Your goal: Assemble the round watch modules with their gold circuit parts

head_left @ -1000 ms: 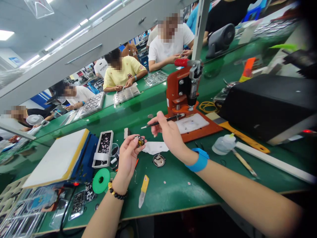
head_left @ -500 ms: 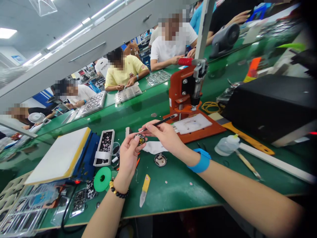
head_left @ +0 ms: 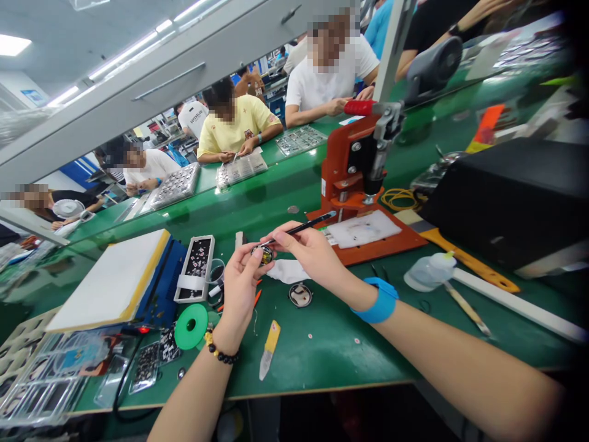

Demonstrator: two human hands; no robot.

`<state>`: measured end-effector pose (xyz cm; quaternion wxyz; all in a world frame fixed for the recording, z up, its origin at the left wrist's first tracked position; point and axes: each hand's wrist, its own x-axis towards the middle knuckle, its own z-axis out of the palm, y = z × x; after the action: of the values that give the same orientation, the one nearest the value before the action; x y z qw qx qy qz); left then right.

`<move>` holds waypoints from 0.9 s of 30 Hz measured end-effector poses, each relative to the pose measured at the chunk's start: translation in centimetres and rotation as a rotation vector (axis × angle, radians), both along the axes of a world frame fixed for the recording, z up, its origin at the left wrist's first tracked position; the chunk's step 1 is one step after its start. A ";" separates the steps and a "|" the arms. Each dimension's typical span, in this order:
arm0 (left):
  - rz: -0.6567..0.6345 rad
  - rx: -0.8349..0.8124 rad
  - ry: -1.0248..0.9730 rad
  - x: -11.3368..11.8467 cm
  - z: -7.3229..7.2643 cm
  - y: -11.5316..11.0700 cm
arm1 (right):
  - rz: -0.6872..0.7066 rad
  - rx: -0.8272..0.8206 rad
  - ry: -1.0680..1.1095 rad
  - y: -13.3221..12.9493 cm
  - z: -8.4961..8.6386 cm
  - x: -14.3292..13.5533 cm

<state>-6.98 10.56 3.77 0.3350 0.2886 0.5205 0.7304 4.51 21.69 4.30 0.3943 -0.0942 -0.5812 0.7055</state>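
My left hand [head_left: 243, 276] grips a small round watch-like housing [head_left: 264, 254] between thumb and fingers, tilted up, with yellow and dark parts inside. My right hand [head_left: 306, 248] pinches a slim black pointed tool [head_left: 307, 224], which looks like tweezers. Its lower tip is at the housing's upper rim; whether it touches is too small to tell. Just below the hands, a second round part [head_left: 300, 295] with a pale inside lies on the green table. Behind it is a white cloth or paper [head_left: 288, 271], partly covered by my right hand.
An orange toggle press [head_left: 350, 166] stands behind my hands. On the left are a parts tray [head_left: 197, 264], a green reel [head_left: 191, 326] and a blue box with a white top [head_left: 110, 279]. A yellow-handled blade [head_left: 270, 348] lies in front, a bottle [head_left: 426, 272] at right. Co-workers sit opposite.
The camera view has shifted slightly, moving the press and other objects rightward in the picture. Both hands keep hold of the housing and black tool, with the tool still at the housing's rim.
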 end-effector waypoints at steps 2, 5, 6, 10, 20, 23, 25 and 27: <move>0.000 0.006 -0.005 0.1 0.0 0.0 | -0.007 0.005 -0.003 0.0 0.0 0.0; -0.005 0.009 -0.008 0.2 0.1 0.0 | -0.007 0.008 -0.001 0.0 0.0 0.0; -0.006 0.008 -0.005 0.2 0.1 0.0 | -0.005 0.010 -0.006 0.0 0.0 0.0; 0.003 -0.002 0.010 0.1 0.0 0.0 | -0.010 0.012 -0.030 0.0 0.0 0.1; 0.015 -0.018 0.021 0.0 0.1 -0.1 | -0.020 0.066 -0.061 0.0 -0.3 0.2; 0.014 -0.012 0.017 0.0 0.2 0.0 | -0.015 0.071 -0.049 0.0 -0.3 0.2; 0.014 -0.010 0.018 0.0 0.3 0.0 | -0.015 0.069 -0.054 0.0 -0.3 0.2; 0.016 -0.011 0.018 0.0 0.3 0.0 | -0.015 0.067 -0.065 0.0 -0.2 0.2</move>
<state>-6.97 10.57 4.04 0.3260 0.2889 0.5298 0.7277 4.69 21.69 4.13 0.3836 -0.1081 -0.6161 0.6794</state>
